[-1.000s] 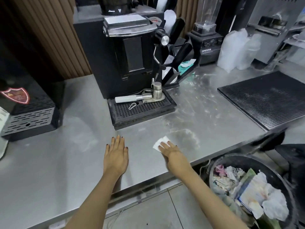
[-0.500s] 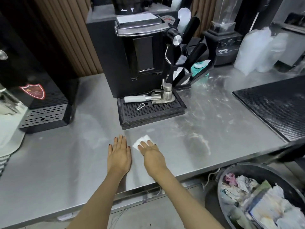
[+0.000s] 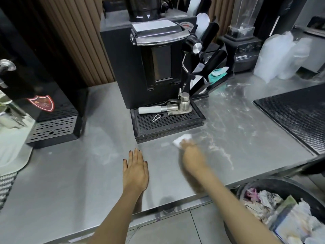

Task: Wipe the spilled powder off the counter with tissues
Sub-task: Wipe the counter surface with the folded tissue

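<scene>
Tissue [image 3: 182,139] under right hand [image 3: 192,156], powder streak [image 3: 223,152] beside

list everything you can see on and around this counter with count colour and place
stainless steel counter: one, grey, across the view
black coffee machine: one, black, back centre
black grated drip tray: one, black, at the machine's foot
steel portafilter with white handle: one, silver and white, on the tray
white tissue: one, white, in front of the tray
spilled powder: streaks, white, right of the tissue
black ribbed mat: one, black, right
blender: one, clear jug, black base, back right
black dispenser with red shield badge: one, left
round waste bin: one, black, paper-filled, lower right
left hand: one, flat on the counter
right hand: one, blurred, pressing the tissue
</scene>
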`<state>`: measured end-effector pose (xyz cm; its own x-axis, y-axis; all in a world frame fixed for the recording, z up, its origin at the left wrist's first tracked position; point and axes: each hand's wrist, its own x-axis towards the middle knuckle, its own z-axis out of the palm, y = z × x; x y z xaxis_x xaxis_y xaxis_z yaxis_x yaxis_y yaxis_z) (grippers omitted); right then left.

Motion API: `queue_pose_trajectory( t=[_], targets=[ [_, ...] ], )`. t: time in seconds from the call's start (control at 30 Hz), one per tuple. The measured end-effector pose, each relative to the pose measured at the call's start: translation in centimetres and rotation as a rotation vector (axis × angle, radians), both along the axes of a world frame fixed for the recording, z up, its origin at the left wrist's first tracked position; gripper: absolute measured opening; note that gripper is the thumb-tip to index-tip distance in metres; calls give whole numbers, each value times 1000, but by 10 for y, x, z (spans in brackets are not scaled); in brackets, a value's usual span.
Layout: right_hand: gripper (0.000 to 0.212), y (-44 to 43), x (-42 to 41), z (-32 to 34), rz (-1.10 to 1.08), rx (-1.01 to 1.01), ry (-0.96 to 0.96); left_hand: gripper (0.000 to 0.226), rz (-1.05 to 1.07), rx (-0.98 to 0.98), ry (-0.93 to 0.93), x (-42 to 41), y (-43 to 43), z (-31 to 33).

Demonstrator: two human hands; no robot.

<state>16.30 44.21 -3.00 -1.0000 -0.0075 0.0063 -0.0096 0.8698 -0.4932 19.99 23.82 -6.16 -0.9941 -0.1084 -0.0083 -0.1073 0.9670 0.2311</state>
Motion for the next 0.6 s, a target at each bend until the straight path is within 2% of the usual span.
queue_pose_trajectory(
  t=[0.1, 0.23, 0.37, 0.47, 0.53, 0.6],
  targets=[
    [51, -53, 42, -21, 308, -7, 8, 53, 2, 1, 0, 0, 0, 0],
    [52, -10, 24, -38, 52, 66, 91, 53, 0, 5, -9, 1, 0, 2],
    [53, 56, 3, -11, -92, 128, -1, 53, -2, -5, -17, 0, -2, 1],
    [46, 47, 15, 9, -144, 97, 35, 53, -2, -20, -28, -1, 1, 1],
    [50, 17, 44, -2, 26, 6, 92, 53, 13, -47, -37, 0, 3, 3],
    [54, -2, 83, -19, 235, 10, 7, 52, 30, -95, -26, 0, 7, 6]
  ],
)
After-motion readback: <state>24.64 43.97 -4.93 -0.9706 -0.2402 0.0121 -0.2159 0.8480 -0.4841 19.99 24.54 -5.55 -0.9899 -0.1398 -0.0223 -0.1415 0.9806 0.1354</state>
